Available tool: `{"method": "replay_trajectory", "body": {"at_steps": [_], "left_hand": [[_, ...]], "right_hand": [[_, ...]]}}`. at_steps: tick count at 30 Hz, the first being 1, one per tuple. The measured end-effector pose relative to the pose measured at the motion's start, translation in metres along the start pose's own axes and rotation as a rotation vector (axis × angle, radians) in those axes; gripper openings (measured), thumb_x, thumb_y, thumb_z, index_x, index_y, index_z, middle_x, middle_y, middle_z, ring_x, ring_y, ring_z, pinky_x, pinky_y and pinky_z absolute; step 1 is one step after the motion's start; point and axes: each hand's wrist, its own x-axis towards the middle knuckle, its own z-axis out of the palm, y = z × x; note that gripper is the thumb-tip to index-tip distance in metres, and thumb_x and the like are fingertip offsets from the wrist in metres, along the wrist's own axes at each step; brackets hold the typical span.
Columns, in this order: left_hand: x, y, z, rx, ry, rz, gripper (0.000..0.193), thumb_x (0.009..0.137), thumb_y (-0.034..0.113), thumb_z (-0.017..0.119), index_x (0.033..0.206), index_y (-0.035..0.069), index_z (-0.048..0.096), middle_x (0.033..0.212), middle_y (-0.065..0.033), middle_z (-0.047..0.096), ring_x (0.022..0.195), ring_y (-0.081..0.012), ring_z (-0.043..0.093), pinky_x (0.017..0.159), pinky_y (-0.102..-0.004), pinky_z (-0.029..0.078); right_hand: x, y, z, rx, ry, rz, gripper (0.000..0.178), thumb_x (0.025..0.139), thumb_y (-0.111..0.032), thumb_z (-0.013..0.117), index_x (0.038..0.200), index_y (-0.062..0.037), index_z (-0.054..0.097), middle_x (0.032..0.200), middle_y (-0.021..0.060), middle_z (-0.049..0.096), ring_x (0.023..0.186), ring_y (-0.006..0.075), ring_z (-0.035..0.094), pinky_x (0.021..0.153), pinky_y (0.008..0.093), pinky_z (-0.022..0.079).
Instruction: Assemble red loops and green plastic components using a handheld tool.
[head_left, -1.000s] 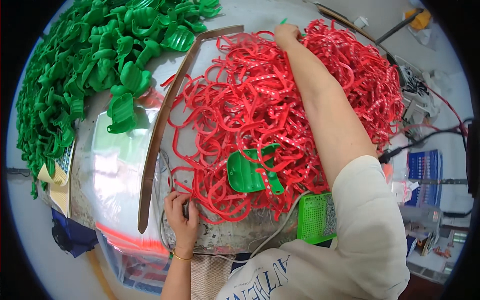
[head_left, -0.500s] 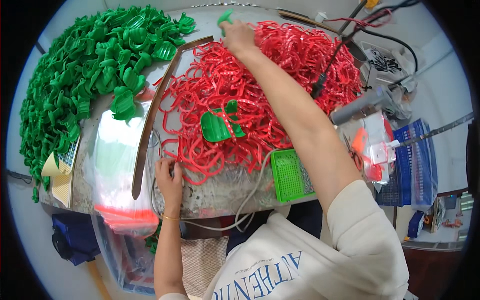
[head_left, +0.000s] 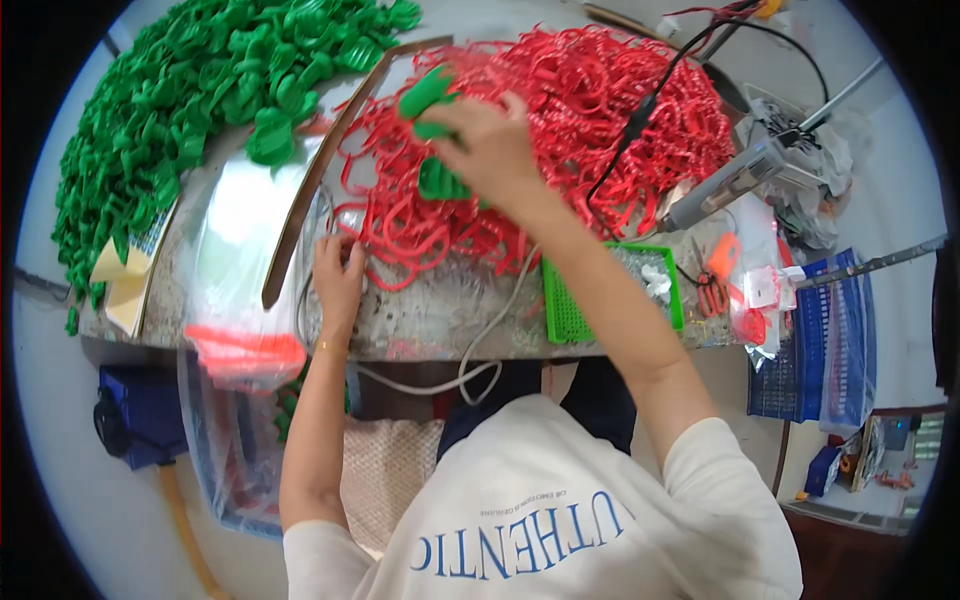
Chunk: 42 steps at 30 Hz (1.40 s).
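Upper centre of frame: right hand [head_left: 485, 145] grips a green piece [head_left: 426, 93], blurred, over red straps [head_left: 610, 110]. Left of centre: left hand [head_left: 338, 272] at the straps' lower-left edge; I cannot tell its grip.

Workshop, I'd say: scuffed worktop [head_left: 430, 318], green plastic parts [head_left: 190, 120] heaped on its left, red straps [head_left: 610, 110] piled across its middle.
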Motion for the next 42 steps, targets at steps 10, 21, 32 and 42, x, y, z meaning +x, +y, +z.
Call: {"method": "replay_trajectory", "body": {"at_steps": [10,21,32,42], "left_hand": [[0.004,-0.006,0.002,-0.131,0.008,-0.091,0.018,0.092,0.012,0.059,0.107,0.002,0.061,0.092,-0.0051,0.058,0.078,-0.0128,0.054,0.072,-0.0258,0.046],[0.006,0.009,-0.005,-0.108,0.020,0.018,0.020,0.089,0.013,0.063,0.104,0.000,0.061,0.094,-0.0101,0.059,0.081,-0.0189,0.059,0.076,-0.0309,0.048],[-0.118,0.177,0.019,-0.992,-0.105,-0.401,0.037,0.101,0.024,0.045,0.130,0.001,0.047,0.115,-0.0150,0.061,0.101,-0.0190,0.059,0.091,-0.0336,0.047],[-0.148,0.173,0.029,-2.395,-0.682,-1.222,0.078,0.092,0.068,0.036,0.145,0.011,0.036,0.149,-0.0174,0.037,0.132,-0.0444,0.041,0.104,-0.0726,0.026]], "right_hand": [[0.008,0.032,-0.052,0.247,-0.053,0.187,0.022,0.092,-0.013,0.056,0.114,-0.0135,0.062,0.095,0.0114,0.069,0.086,0.0233,0.067,0.076,0.0355,0.051],[-0.035,0.063,-0.053,1.263,0.096,0.887,0.035,0.096,-0.014,0.052,0.129,-0.0022,0.050,0.118,0.0089,0.062,0.105,0.0209,0.061,0.087,0.0362,0.052],[-0.147,-0.024,-0.100,1.462,0.082,0.921,0.042,0.093,-0.007,0.059,0.133,-0.0012,0.048,0.118,0.0054,0.063,0.108,0.0158,0.059,0.097,0.0349,0.044],[-0.185,-0.057,-0.145,0.587,-0.359,-0.107,0.024,0.072,0.001,0.064,0.093,-0.0084,0.063,0.113,0.0076,0.065,0.109,0.0330,0.058,0.100,0.0444,0.042]]}}
